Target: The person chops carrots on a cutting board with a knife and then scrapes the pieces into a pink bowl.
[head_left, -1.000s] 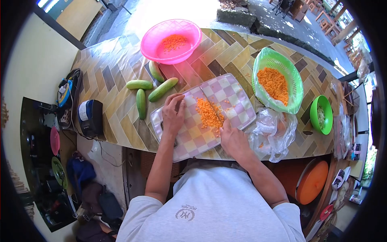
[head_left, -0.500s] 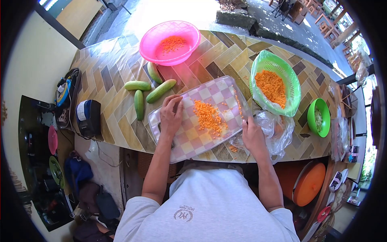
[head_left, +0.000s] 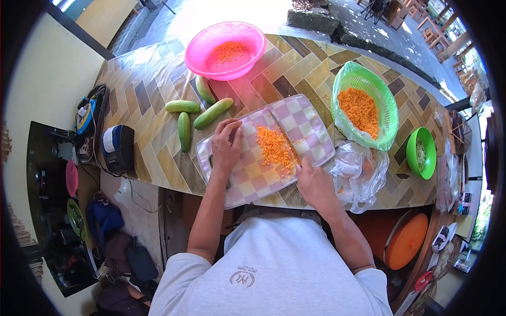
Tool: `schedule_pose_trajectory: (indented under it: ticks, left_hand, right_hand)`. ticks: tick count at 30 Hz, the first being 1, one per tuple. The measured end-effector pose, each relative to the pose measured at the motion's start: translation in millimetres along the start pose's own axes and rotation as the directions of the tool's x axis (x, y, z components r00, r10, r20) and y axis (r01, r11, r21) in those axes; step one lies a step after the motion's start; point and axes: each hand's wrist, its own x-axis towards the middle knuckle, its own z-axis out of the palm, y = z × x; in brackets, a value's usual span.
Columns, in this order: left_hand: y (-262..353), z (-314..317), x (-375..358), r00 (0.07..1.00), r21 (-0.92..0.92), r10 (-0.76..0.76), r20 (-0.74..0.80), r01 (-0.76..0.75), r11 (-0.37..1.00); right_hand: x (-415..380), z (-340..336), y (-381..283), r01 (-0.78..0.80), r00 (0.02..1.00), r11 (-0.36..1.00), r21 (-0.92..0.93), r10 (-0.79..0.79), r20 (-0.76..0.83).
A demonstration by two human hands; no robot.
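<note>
My right hand is closed round the handle of a knife. The thin blade stands along the right side of a heap of finely chopped carrot. Under the heap is a pink-and-white checkered cutting board, tilted on the table. My left hand rests on the board's left part, its fingers bent and slightly apart, holding nothing. Several green cucumbers lie just beyond the board's left corner.
A pink basin with carrot bits stands at the back. To the right are a green lined basket of chopped carrot, a clear plastic bag and a green bowl. A dark device sits at the table's left edge.
My right hand and the knife have moved left across the board, from its right edge to the carrot heap. My left hand stays on the board. The view has shifted slightly.
</note>
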Motion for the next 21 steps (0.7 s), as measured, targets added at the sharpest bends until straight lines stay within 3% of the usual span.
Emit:
schedule_pose_trajectory:
  ticks: [5,10,13,17,21]
  left_hand:
    - [-1.9,0.5,-1.2,1.0,0.01,0.016,0.003,-0.016,1.0]
    - [1.0,0.4,-0.7,1.0,-0.028,-0.01,0.011,0.01,1.0]
    - [1.3,-1.1,-0.7,0.996,0.082,0.085,-0.004,-0.084,0.993]
    - [1.9,0.5,0.6,1.0,0.023,0.029,0.011,-0.029,0.999]
    - [-3.2,-0.5,-2.6,1.0,0.039,0.027,0.011,-0.027,0.999]
  right_hand:
    - [0.1,1.0,-13.9,0.041,0.999,0.991,-0.131,-0.045,-0.023]
    - [6.9,22.8,-14.4,0.001,1.0,0.998,-0.07,-0.003,-0.027]
    - [7.7,14.3,-16.4,0.034,0.999,0.996,-0.08,-0.037,-0.029]
    - [8.5,32.5,-10.5,0.068,0.992,0.989,-0.13,-0.081,-0.099]
    - [4.9,13.8,-20.5,0.011,1.0,0.999,-0.033,-0.011,0.017]
